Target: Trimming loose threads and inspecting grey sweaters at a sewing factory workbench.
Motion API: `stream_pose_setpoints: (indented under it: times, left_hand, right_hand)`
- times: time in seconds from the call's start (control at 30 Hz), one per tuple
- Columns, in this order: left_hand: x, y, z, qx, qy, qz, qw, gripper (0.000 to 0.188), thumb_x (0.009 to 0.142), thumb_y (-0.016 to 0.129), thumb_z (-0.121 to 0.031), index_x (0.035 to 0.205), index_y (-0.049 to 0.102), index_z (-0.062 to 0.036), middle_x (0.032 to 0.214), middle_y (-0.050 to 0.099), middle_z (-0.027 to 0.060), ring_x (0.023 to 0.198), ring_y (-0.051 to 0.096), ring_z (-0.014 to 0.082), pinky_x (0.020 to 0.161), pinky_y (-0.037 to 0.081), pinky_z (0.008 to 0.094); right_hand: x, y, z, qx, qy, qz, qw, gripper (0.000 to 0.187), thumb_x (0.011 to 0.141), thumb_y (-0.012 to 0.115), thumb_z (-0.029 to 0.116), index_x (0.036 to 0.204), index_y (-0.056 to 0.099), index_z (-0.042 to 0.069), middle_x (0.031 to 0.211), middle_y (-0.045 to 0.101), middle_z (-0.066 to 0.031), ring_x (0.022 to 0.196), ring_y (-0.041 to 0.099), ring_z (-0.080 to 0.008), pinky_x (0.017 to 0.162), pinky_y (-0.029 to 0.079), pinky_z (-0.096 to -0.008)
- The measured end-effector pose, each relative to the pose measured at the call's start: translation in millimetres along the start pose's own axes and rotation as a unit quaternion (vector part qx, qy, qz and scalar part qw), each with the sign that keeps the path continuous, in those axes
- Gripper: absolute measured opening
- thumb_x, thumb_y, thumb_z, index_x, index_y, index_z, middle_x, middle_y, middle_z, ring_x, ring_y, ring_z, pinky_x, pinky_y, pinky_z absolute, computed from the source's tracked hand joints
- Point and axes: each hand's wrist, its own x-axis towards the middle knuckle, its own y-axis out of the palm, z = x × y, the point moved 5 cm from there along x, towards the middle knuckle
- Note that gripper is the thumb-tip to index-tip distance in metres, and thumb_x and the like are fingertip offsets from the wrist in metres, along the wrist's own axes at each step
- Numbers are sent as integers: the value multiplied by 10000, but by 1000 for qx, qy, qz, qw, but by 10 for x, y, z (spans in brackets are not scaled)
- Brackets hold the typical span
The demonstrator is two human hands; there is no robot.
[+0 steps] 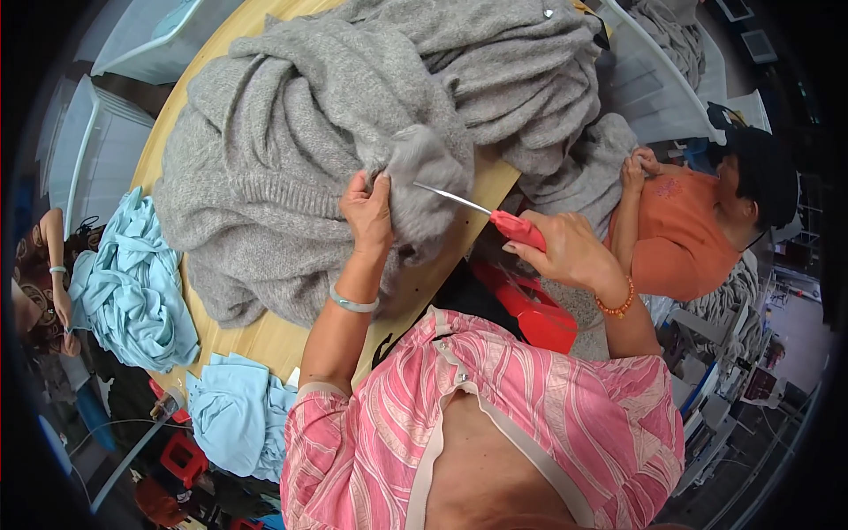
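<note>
My left hand (pixel 367 210) is closed on a fold of a grey knit garment (pixel 265 146), thumb and fingers pinching the fabric near the middle of the heap. In my right hand (pixel 574 250) is a red-handled tool (pixel 517 229) with a slim, pointed metal end. I cannot make out whether it is scissors or a hook. Its tip points left at a loose, fuzzy grey part (pixel 422 181) of the garment, close to my left fingers. My right fingers wrap round the handle.
More grey knitwear (pixel 521 79) covers the far side of the round wooden table (pixel 415 287). Light blue garments (pixel 132 283) lie at the left edge. A person in orange (pixel 676 230) handles grey knitwear at right; another person's arm (pixel 55 265) shows far left. White plastic bins (pixel 654 75) stand around.
</note>
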Motion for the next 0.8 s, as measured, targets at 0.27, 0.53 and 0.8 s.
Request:
stream_pose_setpoints:
  times: [0.27, 0.53, 0.8]
  left_hand:
    - [-20, -58, 48, -55, -16, 30, 998, 183, 872, 623, -56, 1046, 599, -4, 921, 635, 4, 778, 559, 61, 703, 455, 202]
    - [-307, 6, 269, -73, -215, 81, 970, 332, 908, 608, -164, 1180, 501, -7, 1097, 608, 87, 947, 598, 162, 848, 489, 306]
    - [-318, -54, 226, -71, -186, 51, 979, 228, 917, 593, -225, 1013, 583, -18, 1053, 634, 92, 888, 613, 208, 709, 508, 358]
  right_hand:
    - [27, 7, -12, -61, 14, 1, 998, 327, 827, 638, 376, 945, 595, 74, 701, 617, -184, 694, 602, -399, 632, 454, -492]
    - [-44, 103, 47, -67, -27, 35, 997, 312, 834, 630, 385, 938, 581, 95, 692, 607, -178, 676, 601, -385, 633, 458, -462]
    - [-193, -88, -7, -49, 8, -6, 999, 313, 834, 629, 367, 864, 579, 59, 638, 601, -197, 645, 602, -407, 619, 472, -486]
